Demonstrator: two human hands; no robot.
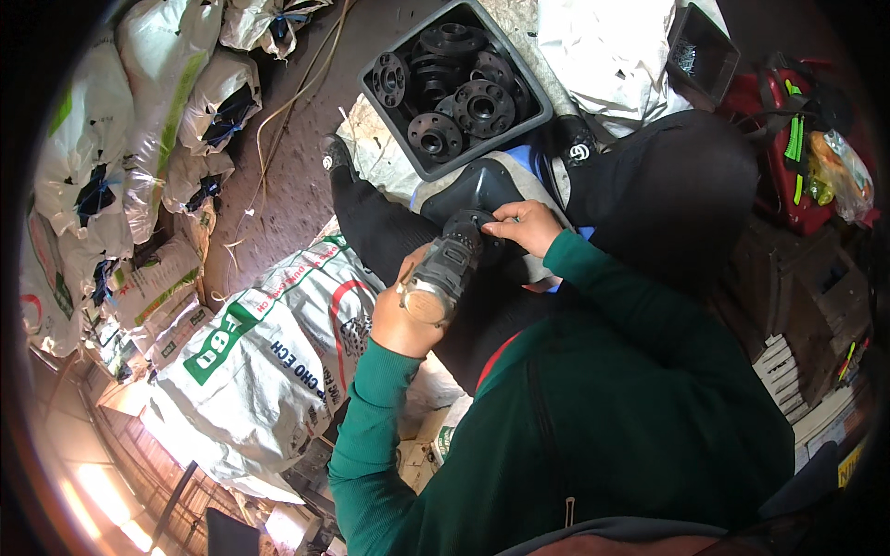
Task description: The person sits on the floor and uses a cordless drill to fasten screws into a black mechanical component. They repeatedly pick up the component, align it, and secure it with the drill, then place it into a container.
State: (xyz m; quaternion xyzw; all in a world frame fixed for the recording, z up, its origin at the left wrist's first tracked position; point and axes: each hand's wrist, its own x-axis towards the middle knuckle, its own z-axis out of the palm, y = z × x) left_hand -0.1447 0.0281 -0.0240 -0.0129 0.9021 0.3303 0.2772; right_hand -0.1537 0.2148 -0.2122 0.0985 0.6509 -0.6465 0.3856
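My left hand (400, 317) is wrapped round a dark grey power drill (449, 267), whose round tan back end faces me. The drill's front points away, toward a dark piece (476, 219) over my lap. At that front end my right hand (530, 228) is closed in a pinch, thumb and fingertips together. What lies between those fingertips is too small and dark to make out. Just beyond both hands is a black, smooth-topped surface (477, 188) with pale and blue edges.
A grey bin (422, 170) full of black flanged metal hubs (484, 108) stands beyond my legs. White sacks (260, 371) lie at the left, with more stacked at the far left. A dark tray (703, 56) of small metal parts and a red bag (807, 208) are at the right.
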